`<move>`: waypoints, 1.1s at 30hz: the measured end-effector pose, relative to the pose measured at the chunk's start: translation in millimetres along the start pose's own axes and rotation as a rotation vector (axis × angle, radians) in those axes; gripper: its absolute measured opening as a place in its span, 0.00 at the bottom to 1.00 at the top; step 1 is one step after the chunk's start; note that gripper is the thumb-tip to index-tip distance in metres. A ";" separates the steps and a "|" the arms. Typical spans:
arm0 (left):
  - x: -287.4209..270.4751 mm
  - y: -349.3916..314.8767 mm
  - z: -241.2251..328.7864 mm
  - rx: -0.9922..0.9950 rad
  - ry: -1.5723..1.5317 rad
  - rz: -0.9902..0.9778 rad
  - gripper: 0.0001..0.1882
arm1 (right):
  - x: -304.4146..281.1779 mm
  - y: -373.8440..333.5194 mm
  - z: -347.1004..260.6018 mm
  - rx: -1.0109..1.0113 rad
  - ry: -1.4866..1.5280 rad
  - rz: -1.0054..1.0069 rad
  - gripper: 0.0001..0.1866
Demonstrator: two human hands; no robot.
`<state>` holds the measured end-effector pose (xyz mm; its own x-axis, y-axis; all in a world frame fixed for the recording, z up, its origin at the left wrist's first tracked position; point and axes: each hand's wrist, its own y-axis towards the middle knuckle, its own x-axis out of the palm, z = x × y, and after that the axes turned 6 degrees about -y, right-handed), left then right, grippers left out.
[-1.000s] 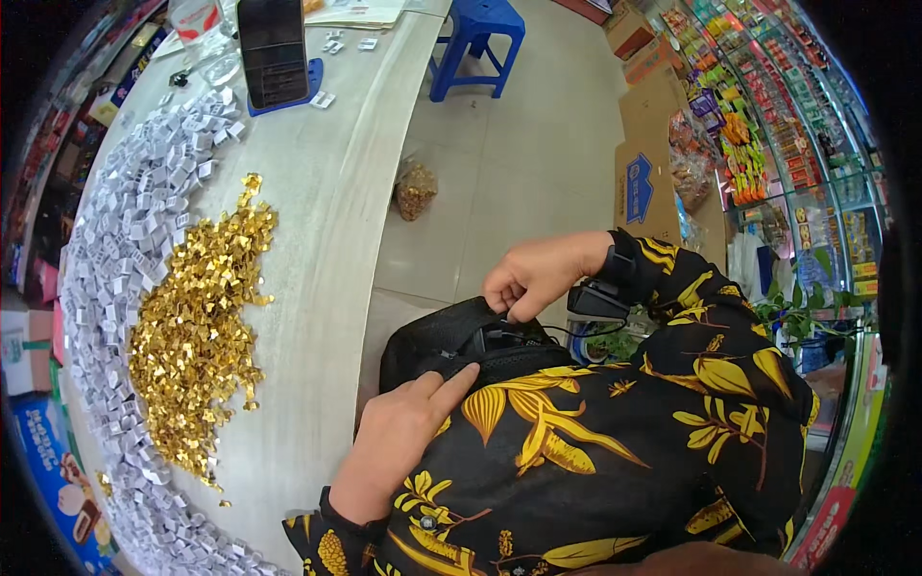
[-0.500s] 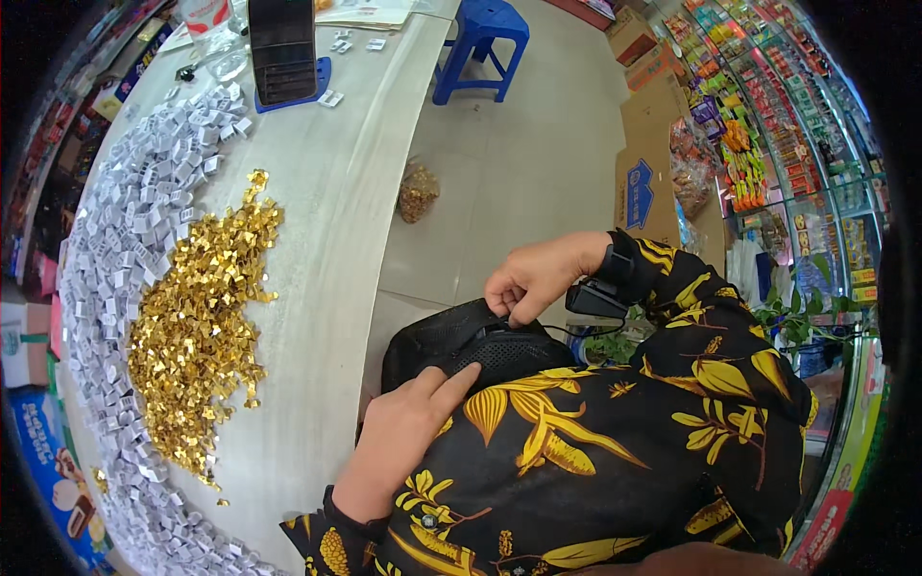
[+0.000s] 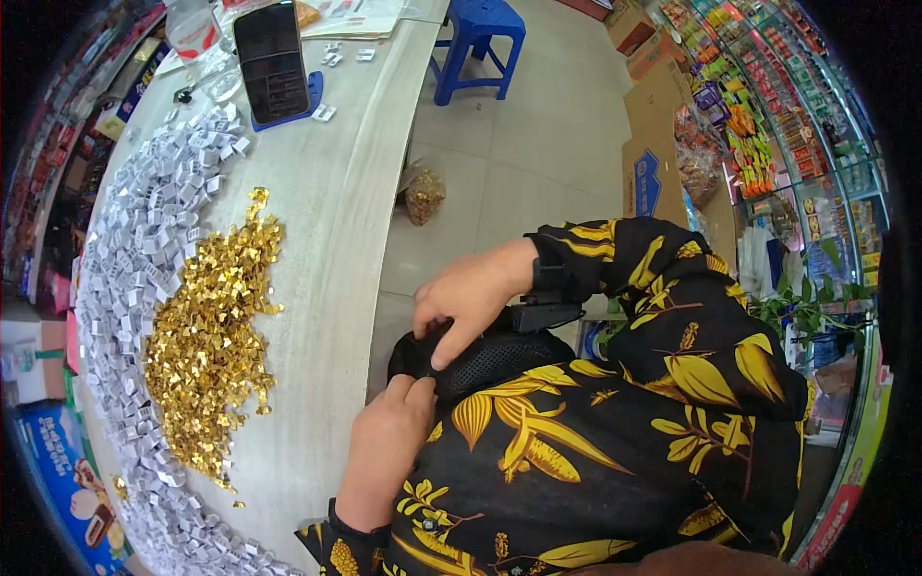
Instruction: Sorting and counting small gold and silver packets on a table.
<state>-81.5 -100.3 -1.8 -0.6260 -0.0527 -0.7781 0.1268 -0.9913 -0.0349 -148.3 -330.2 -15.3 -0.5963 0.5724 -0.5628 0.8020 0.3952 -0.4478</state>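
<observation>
A black bag with a mesh panel (image 3: 499, 360) rests in front of my body, beside the table edge. My right hand (image 3: 475, 296) reaches over its top, with the thumb and curled fingers gripping fabric at the bag's left end. Just below, my left hand (image 3: 392, 430) has its bent fingers closed on the near edge of the same end. The two hands almost meet there. Whatever lies under the fingers is hidden, and the bag's inside does not show. A black device is strapped at my right wrist (image 3: 547, 298).
On the long pale table (image 3: 322, 288) lie a heap of small gold pieces (image 3: 211, 355) and many small white plastic pieces (image 3: 144, 226). A phone (image 3: 272, 62) leans on a blue stand beside a bottle (image 3: 200, 43). Beyond are a blue stool (image 3: 480, 43), a bag on the floor (image 3: 424, 197) and stocked shelves.
My right hand has moved left along the bag to its left end. My left hand has drawn in, its once extended fingers now bent onto the bag's edge.
</observation>
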 end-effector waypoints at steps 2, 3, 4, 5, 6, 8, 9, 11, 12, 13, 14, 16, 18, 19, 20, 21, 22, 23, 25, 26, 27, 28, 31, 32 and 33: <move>-3.4 1.0 3.4 -0.025 0.015 -0.014 0.08 | 4.0 2.7 0.5 -0.039 -0.038 0.018 0.21; -4.6 1.8 4.6 -0.036 0.022 -0.021 0.08 | 5.6 3.2 0.7 -0.075 -0.076 0.034 0.20; -4.7 3.1 5.2 -0.033 0.025 -0.022 0.08 | 6.7 3.0 1.6 -0.109 -0.115 0.050 0.19; -4.0 4.7 5.4 -0.014 0.034 -0.011 0.06 | 7.8 2.2 3.2 -0.109 -0.115 0.054 0.19; -3.7 5.1 5.0 0.004 0.046 0.002 0.04 | 8.8 2.8 3.8 -0.142 -0.091 0.074 0.18; -3.0 6.7 4.8 0.024 0.062 0.014 0.03 | 8.9 2.7 4.4 -0.207 -0.044 0.113 0.15; -2.4 7.9 5.1 0.000 0.071 0.027 0.04 | 8.3 2.1 5.1 -0.209 -0.046 0.117 0.15; -0.1 10.7 5.8 -0.045 0.089 0.052 0.05 | 6.0 -1.1 5.4 -0.178 0.173 0.100 0.13; 1.5 13.1 6.0 -0.040 0.092 0.051 0.05 | 5.2 -3.6 5.8 -0.162 0.283 0.092 0.13; 3.4 16.7 6.1 -0.045 0.106 0.047 0.05 | 3.1 -7.9 6.9 -0.160 0.282 0.097 0.13; 5.2 20.8 6.1 -0.055 0.121 0.043 0.06 | -0.9 -13.0 9.9 -0.123 0.370 0.065 0.12; 8.5 26.7 5.1 -0.064 0.137 0.039 0.07 | -5.7 -24.5 15.2 -0.045 0.545 0.001 0.11; 10.7 35.3 3.3 -0.066 0.099 -0.023 0.07 | -6.2 -34.0 21.3 -0.046 0.572 -0.009 0.11; 12.1 38.5 2.8 -0.066 0.078 -0.055 0.08 | -4.8 -38.7 25.7 -0.049 0.604 -0.024 0.12; 13.7 40.5 2.0 -0.062 0.079 -0.052 0.08 | -3.3 -44.1 30.6 -0.051 0.637 -0.040 0.12; 14.5 41.8 0.5 -0.039 0.106 -0.057 0.07 | -1.1 -51.5 36.0 -0.049 0.640 -0.030 0.12; 15.2 42.7 -0.9 -0.017 0.132 -0.062 0.07 | 0.6 -59.9 43.1 0.009 0.695 -0.055 0.11; 14.5 42.6 -1.9 0.007 0.158 -0.066 0.08 | 2.3 -68.6 49.6 0.067 0.750 -0.079 0.11; 13.1 41.9 -2.9 0.018 0.169 -0.065 0.08 | 9.3 -84.2 68.0 0.127 0.808 -0.098 0.11; 11.9 43.0 -2.8 0.024 0.181 -0.060 0.08 | 13.6 -92.6 80.2 0.197 0.823 -0.223 0.12; 10.9 44.6 -2.4 0.030 0.192 -0.055 0.07 | 19.0 -101.8 88.3 0.267 0.837 -0.348 0.13; 9.4 45.1 -2.4 0.031 0.193 -0.050 0.07 | 22.8 -108.9 89.4 0.268 0.833 -0.347 0.13; 3.6 43.0 -0.6 -0.056 0.182 -0.063 0.09 | 37.7 -121.1 84.5 0.499 0.816 -0.573 0.19; 2.9 41.7 0.3 -0.071 0.189 -0.057 0.09 | 43.4 -118.1 83.9 0.480 0.810 -0.608 0.20; 2.0 41.4 2.1 -0.059 0.165 -0.049 0.08 | 47.6 -114.4 83.6 0.460 0.801 -0.645 0.20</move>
<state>-79.2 -141.7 -3.5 -0.4985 0.0208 -0.8666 0.1469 -0.9832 -0.1081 -271.3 -408.2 -49.0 -0.5684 0.7186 0.4007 0.1645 0.5764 -0.8004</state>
